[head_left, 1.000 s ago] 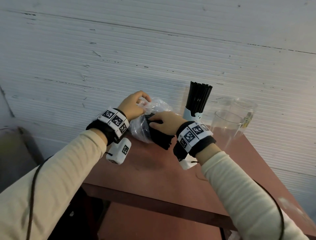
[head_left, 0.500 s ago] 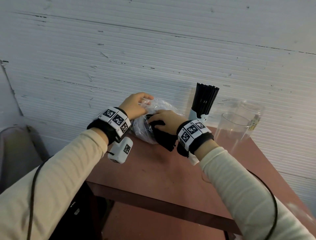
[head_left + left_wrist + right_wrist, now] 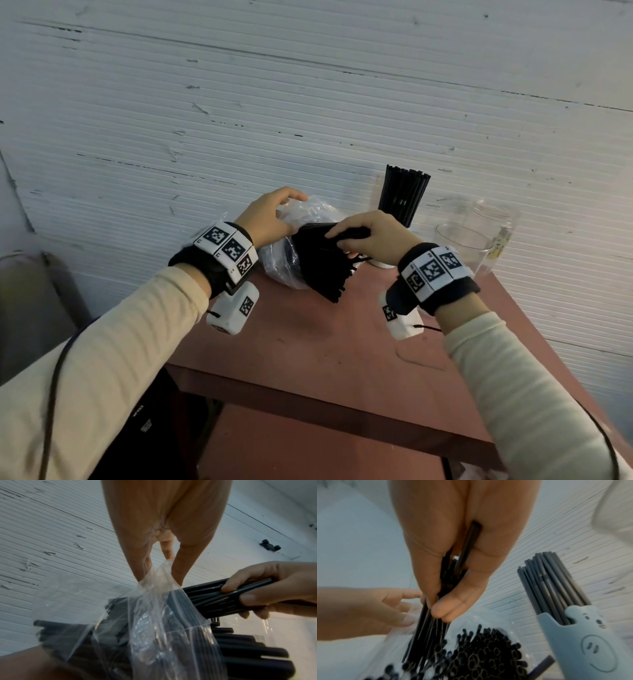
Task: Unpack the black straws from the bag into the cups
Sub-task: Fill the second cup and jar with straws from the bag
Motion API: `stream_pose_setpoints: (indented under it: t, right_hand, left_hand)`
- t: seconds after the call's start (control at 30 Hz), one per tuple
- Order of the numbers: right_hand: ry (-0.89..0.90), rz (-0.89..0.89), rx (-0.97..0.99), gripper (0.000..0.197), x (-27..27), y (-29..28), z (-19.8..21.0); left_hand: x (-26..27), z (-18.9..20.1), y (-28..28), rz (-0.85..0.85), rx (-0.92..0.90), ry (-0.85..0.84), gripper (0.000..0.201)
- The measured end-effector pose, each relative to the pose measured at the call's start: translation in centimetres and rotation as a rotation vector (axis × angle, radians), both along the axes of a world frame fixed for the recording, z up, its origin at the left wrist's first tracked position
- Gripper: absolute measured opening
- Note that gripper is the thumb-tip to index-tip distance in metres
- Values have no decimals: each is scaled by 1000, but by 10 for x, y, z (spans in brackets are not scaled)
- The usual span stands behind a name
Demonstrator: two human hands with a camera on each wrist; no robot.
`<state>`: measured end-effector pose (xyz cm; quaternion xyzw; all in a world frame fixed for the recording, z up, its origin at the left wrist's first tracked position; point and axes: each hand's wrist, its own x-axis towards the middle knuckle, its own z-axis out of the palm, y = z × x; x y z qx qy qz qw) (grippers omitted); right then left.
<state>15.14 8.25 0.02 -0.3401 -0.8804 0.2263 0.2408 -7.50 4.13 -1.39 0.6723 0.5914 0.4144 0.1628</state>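
Observation:
A clear plastic bag (image 3: 284,263) full of black straws (image 3: 320,270) lies on the red-brown table (image 3: 325,346) near the wall. My left hand (image 3: 270,219) pinches the bag's open edge (image 3: 157,577) between thumb and fingers. My right hand (image 3: 370,236) grips a bundle of black straws (image 3: 214,599) that still reaches into the bag's mouth; the bundle (image 3: 433,622) runs down from the fist to the open straw ends (image 3: 479,654). A pale cup with a smiley face (image 3: 583,642) holds upright straws (image 3: 404,195). Two clear cups (image 3: 462,246) stand to its right, nothing visible in them.
The white ribbed wall (image 3: 239,120) runs right behind the table. The table's front edge (image 3: 325,401) is close to me, with a dark object (image 3: 144,428) below it. A grey shape (image 3: 30,308) sits on the left, beside the table.
My right hand has lifted and drawn a bundle of straws partly out of the bag toward the right. My left hand keeps its hold on the bag.

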Motion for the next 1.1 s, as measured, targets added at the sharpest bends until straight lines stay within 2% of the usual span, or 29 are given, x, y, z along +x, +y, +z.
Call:
stream_pose_setpoints:
  t: [0.1, 0.17, 0.23, 0.37, 0.47, 0.6, 0.63, 0.73, 0.87, 1.0, 1.1]
  right_hand:
    - [31, 0, -56, 24, 23, 1, 3]
    - [37, 16, -81, 25, 36, -2, 6]
    - [51, 17, -87, 27, 47, -6, 8]
    - [62, 26, -81, 30, 53, -17, 11]
    - [63, 20, -83, 28, 58, -25, 14]
    - [58, 7, -54, 26, 66, -35, 16]
    - [60, 7, -48, 27, 68, -37, 17]
    - [96, 10, -22, 35, 81, -48, 26]
    - [316, -72, 96, 46, 98, -65, 45]
    - [593, -155, 261, 44, 99, -77, 67]
    - [709, -172, 406, 40, 98, -80, 86]
  left_hand:
    - [6, -2, 0, 66, 46, 94, 58]
    - [16, -2, -2, 87, 172, 130, 61]
    - [33, 2, -6, -4, 270, 171, 65]
    - [63, 2, -6, -203, 134, 376, 80]
    - [82, 0, 4, -253, 70, 456, 62]
    - [99, 1, 9, -176, 34, 513, 16]
    - [102, 2, 9, -157, 31, 520, 11]
    - [106, 6, 10, -181, 45, 427, 13]
    - [111, 16, 7, -248, 95, 176, 11]
    - [134, 35, -2, -330, 142, 3, 11]
    - [152, 38, -7, -412, 121, -159, 26]
